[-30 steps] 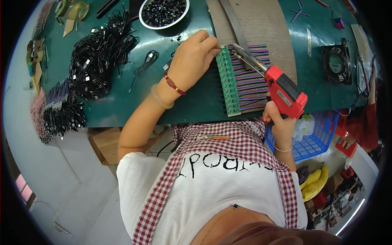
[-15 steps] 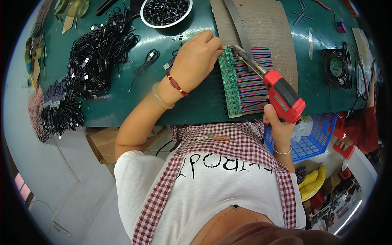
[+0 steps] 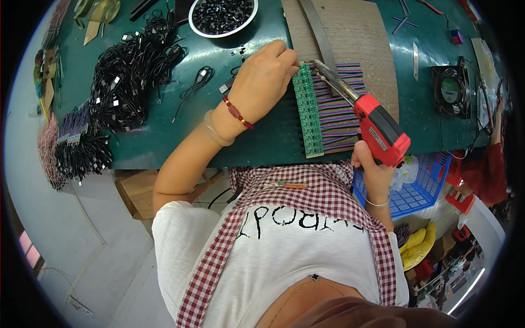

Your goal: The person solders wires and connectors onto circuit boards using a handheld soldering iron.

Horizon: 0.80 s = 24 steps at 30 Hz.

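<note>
My right hand (image 3: 375, 172) grips a red and black soldering gun (image 3: 381, 131). Its metal tip points up and left, close to the far end of a strip of green circuit boards (image 3: 309, 112). Rows of thin coloured wires (image 3: 342, 117) run rightward from the strip. My left hand (image 3: 270, 68) is closed in a pinch at the strip's far left corner; what its fingers hold is hidden. Beside that wrist, a black cable with a USB plug (image 3: 226, 86) lies partly under the hand.
A grey metal bar (image 3: 317, 30) lies across the wooden board (image 3: 361, 33). At the left are a heap of black USB cables (image 3: 128, 82) and a white bowl (image 3: 191, 22) of small black parts. A fan (image 3: 451, 92) stands right; a blue basket (image 3: 404, 205) sits below the table edge.
The soldering gun has shifted very slightly to the right and down, its tip drawing back a little. My left hand has stayed in place. At the far right, another person's arm has moved slightly.
</note>
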{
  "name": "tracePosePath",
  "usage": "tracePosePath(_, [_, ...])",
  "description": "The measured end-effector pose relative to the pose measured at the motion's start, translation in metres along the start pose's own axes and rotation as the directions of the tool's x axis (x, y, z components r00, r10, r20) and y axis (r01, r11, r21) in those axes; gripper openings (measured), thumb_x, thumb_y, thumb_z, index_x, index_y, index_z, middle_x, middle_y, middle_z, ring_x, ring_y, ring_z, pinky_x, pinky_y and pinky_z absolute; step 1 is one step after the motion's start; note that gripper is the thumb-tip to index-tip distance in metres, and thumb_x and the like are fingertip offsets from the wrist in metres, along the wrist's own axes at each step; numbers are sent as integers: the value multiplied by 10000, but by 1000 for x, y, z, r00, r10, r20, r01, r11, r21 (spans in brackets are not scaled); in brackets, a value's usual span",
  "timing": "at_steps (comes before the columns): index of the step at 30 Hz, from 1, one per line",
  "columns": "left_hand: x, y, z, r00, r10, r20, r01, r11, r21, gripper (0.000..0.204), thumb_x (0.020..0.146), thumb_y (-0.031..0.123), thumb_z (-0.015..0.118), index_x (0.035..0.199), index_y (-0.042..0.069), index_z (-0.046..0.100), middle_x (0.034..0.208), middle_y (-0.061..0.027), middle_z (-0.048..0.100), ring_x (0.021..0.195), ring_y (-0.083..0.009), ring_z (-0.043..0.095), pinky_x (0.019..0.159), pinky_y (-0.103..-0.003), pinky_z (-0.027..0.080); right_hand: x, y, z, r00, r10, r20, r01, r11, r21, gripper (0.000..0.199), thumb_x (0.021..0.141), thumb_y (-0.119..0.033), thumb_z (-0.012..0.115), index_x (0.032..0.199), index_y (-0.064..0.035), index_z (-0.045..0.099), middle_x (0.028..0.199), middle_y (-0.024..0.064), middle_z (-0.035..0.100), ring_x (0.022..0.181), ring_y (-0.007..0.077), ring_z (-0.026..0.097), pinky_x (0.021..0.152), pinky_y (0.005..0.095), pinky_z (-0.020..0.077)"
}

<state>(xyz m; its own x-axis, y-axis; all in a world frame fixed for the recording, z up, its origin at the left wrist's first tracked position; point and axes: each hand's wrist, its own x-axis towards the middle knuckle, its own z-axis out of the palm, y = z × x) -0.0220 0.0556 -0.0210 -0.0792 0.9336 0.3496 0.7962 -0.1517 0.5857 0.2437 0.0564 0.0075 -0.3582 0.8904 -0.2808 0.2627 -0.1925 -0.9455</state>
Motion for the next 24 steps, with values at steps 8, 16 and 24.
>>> tracePosePath(8, [-5,3,3,1000,-6,-10,7,999,43,84,752,38,645,796,12,578,786,-117,520,716,-303,549,624,-372,457,0,9,-2,998,-50,25,51,998,-35,222,830,-46,638,1009,38,538,657,44,551,520,98,505,487,236,419])
tracePosePath(16, [-6,5,3,1000,12,-19,-11,998,59,83,751,41,646,787,12,577,779,-118,513,716,-304,545,633,-376,457,-6,10,-3,993,-108,-41,103,988,-111,282,842,-36,607,1099,48,529,627,35,538,508,89,493,487,226,405])
tracePosePath(24, [-5,6,2,1000,6,-1,-6,998,67,83,753,51,647,782,14,578,781,-116,516,728,-304,547,638,-377,456,-9,4,-2,998,-55,-39,54,998,-34,279,851,-27,586,1114,45,530,618,34,533,506,84,481,491,225,395])
